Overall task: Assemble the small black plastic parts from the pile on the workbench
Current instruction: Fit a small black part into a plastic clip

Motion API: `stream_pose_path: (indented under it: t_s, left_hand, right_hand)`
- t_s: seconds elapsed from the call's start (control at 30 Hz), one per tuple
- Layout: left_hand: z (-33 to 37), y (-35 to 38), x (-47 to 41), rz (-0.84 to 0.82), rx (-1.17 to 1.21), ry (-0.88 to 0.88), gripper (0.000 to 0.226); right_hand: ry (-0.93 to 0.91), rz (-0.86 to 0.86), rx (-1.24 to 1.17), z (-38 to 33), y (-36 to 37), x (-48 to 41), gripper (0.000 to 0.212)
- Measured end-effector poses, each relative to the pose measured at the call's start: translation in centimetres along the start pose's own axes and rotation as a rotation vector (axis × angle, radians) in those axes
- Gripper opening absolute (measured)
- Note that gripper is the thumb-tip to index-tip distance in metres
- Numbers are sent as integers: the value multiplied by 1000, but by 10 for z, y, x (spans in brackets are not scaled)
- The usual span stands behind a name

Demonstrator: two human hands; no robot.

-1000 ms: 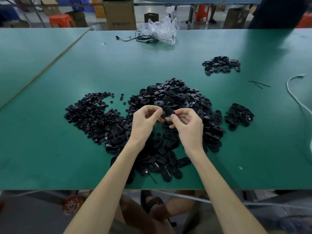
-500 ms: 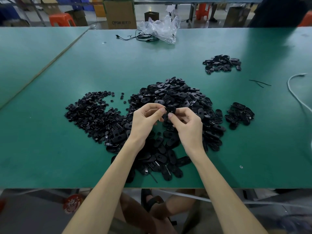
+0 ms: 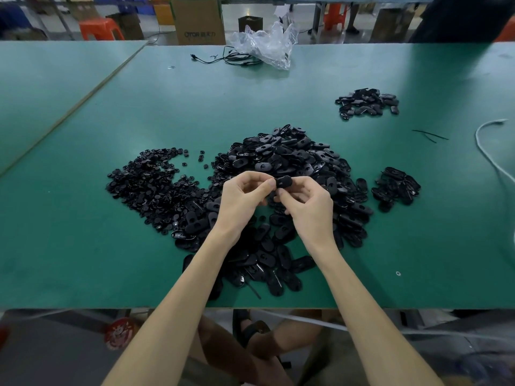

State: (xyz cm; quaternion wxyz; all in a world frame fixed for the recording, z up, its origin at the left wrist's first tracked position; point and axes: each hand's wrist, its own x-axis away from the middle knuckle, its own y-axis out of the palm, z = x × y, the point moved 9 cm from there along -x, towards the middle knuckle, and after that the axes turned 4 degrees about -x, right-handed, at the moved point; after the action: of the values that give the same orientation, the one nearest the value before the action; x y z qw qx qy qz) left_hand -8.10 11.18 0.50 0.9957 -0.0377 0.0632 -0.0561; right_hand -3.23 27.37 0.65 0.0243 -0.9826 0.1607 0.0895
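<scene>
Black oval part (image 3: pixel 283 181) was pinched between the fingertips of left hand (image 3: pixel 242 201) and right hand (image 3: pixel 309 207), just above the main pile (image 3: pixel 278 157) on the surface (image 3: pixel 83 246). By my judgement the near heap (image 3: pixel 397 188) and far heap (image 3: pixel 367 103) looked finished; most parts lay loose.

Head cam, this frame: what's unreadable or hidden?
Held black part: head view, left hand and right hand cover most of it; joined or not, unclear.
Main pile: head view, forearms hide part.
Cardboard box print: head view, too blurred.
White cable: head view, right edge cuts it.
</scene>
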Motion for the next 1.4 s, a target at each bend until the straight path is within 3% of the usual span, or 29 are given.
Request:
stream_pose_path:
  t_s: [0.7, 1.03, 1.4]
  left_hand:
    - [0, 3, 0, 3, -50, 23, 4]
    - [-2, 0, 0, 26, -71, 22, 3]
    - [-3, -5, 0, 64, -62, -25, 31]
  right_hand:
    - [-29, -34, 28, -3, 5, 1, 7]
    - [-47, -21, 109, -5, 5, 0, 20]
    - [-43, -34, 38, -9, 6, 0, 19]
